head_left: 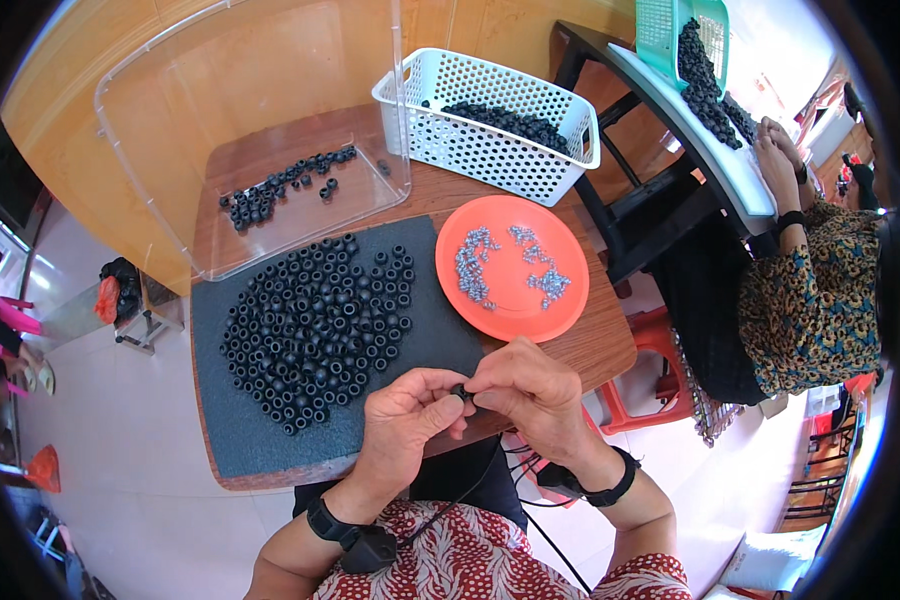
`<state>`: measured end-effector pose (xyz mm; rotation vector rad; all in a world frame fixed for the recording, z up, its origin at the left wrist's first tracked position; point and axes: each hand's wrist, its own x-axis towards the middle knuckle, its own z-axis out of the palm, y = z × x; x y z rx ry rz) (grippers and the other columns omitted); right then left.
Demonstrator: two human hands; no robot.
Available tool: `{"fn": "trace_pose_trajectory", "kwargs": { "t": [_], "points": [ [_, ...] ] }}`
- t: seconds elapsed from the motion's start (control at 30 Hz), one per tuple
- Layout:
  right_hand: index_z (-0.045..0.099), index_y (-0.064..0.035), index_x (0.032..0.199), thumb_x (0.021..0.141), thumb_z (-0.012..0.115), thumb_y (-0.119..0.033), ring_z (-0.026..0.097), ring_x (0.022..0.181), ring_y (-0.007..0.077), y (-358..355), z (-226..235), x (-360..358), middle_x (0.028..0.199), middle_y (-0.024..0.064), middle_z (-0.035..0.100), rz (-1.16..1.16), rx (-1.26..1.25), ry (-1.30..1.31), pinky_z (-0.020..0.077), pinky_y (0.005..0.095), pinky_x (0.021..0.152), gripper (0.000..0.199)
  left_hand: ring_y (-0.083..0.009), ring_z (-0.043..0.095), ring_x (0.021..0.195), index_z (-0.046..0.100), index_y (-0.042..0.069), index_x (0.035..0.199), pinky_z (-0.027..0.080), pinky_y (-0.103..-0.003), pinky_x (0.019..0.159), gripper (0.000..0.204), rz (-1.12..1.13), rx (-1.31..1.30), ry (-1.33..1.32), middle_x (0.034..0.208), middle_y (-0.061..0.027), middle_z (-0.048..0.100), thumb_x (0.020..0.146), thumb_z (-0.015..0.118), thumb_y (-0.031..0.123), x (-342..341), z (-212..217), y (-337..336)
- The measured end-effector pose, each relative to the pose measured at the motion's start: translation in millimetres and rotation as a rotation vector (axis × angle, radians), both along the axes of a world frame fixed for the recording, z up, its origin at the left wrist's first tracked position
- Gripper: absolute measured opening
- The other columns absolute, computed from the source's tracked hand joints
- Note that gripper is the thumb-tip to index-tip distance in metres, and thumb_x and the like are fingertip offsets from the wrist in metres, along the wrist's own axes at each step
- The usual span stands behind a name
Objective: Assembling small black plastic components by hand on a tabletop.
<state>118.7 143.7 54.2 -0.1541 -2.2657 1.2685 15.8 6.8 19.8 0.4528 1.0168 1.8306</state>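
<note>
Between my hands, at the near edge of the table, is a small black ring-shaped piece (459,391). My left hand (402,418) pinches it between thumb and fingers. My right hand (530,392) is closed in a pinch against its right side; whatever lies between those fingertips is too small and hidden to make out. Many similar black pieces (315,325) with holes lie spread on a dark grey mat (440,330), left of and beyond my hands. Just beyond my right hand, an orange plate (505,260) carries small silvery metal parts (550,285) in loose clusters.
A clear plastic bin (300,225) with some black pieces lies at the table's far left. Behind the plate stands a white perforated basket (480,170) holding more. At right a person (810,300) handles black pieces at another table, above a red stool (650,370). Cables hang near my right wrist.
</note>
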Motion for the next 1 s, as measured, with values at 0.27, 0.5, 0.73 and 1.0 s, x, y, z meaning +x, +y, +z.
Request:
{"fn": "trace_pose_trajectory", "kwargs": {
  "t": [0.27, 0.5, 0.73, 1.0],
  "points": [
    [0.063, -0.0030, 0.089, 0.069, 0.067, 0.005, 0.054, 0.075, 0.0184, -8, -1, 9, 0.080, 0.0061, 0.059, -0.105, -0.224, -0.065, 0.0433, 0.0295, 0.066, 0.022, -0.0133, 0.058, 0.063, 0.058, -0.006, 0.101, 0.049, -0.024, 0.060, 0.021, 0.000, -0.124, -0.022, 0.080, -0.0121, 0.063, 0.082, 0.060, 0.001, 4, 6, 1],
    [0.061, -0.0002, 0.087, 0.065, 0.064, 0.007, 0.052, 0.070, 0.0258, -9, -2, 5, 0.080, 0.0103, 0.058, -0.124, 0.288, 0.058, 0.0440, 0.0319, 0.062, 0.024, -0.0116, 0.057, 0.062, 0.058, -0.005, 0.101, 0.048, -0.022, 0.059, 0.019, -0.013, -0.150, -0.016, 0.080, -0.0113, 0.063, 0.083, 0.060, 0.001, 4, 6, 2],
    [0.061, -0.0008, 0.085, 0.063, 0.064, 0.005, 0.052, 0.072, 0.0259, -14, -5, 1, 0.081, 0.0091, 0.059, -0.157, 0.336, 0.082, 0.0440, 0.0344, 0.062, 0.023, -0.0103, 0.057, 0.061, 0.059, -0.006, 0.100, 0.048, -0.020, 0.058, 0.019, -0.008, -0.183, -0.010, 0.080, -0.0101, 0.064, 0.082, 0.060, 0.000, 2, 3, 2],
    [0.064, -0.0038, 0.084, 0.068, 0.067, 0.002, 0.053, 0.077, 0.0221, -18, -18, 4, 0.081, 0.0056, 0.060, -0.209, 0.005, 0.046, 0.0418, 0.0308, 0.068, 0.017, -0.0074, 0.055, 0.064, 0.058, -0.002, 0.101, 0.047, -0.019, 0.061, 0.018, -0.046, -0.154, -0.015, 0.081, -0.0049, 0.062, 0.086, 0.058, 0.005, 2, 2, 2]
  ]
}}
